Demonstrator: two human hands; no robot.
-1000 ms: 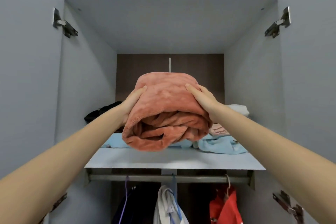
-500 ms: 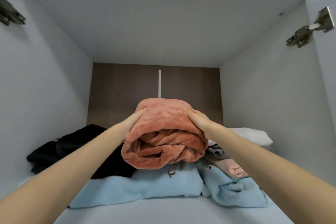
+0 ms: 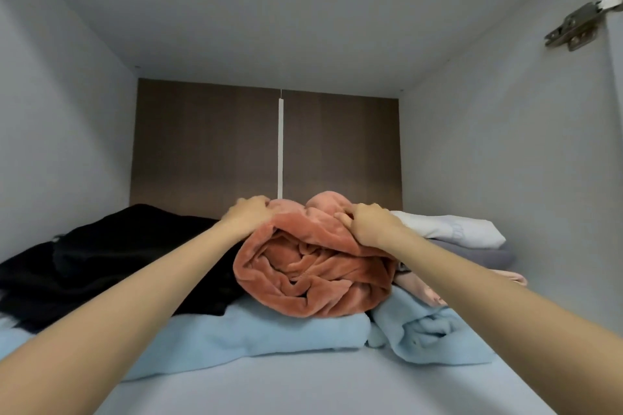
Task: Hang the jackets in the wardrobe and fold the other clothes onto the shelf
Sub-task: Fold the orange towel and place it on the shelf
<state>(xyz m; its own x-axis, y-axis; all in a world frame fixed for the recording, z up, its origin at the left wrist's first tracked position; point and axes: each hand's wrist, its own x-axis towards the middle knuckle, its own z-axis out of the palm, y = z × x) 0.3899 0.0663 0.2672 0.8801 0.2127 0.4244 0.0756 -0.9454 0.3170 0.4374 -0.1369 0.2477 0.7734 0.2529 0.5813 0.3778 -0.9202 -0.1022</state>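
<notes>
A folded salmon-pink fleece garment (image 3: 313, 273) lies on top of a light blue folded garment (image 3: 256, 337) on the wardrobe's upper shelf (image 3: 320, 387). My left hand (image 3: 247, 217) presses on its top left, fingers curled into the fabric. On its top right, my right hand (image 3: 369, 224) grips a fold of the fleece. Both forearms reach in from the lower corners.
A black garment (image 3: 108, 259) is heaped at the left. To the right sit a second light blue piece (image 3: 428, 333), a pale pink one (image 3: 421, 290), a grey one (image 3: 472, 253) and a white one (image 3: 448, 227). Grey side walls, brown back panel (image 3: 209, 145), door hinge (image 3: 576, 27).
The pink fleece has come down from the air onto the blue garment, deeper in the shelf. My hands shifted from its sides to its top, and the view moved closer in.
</notes>
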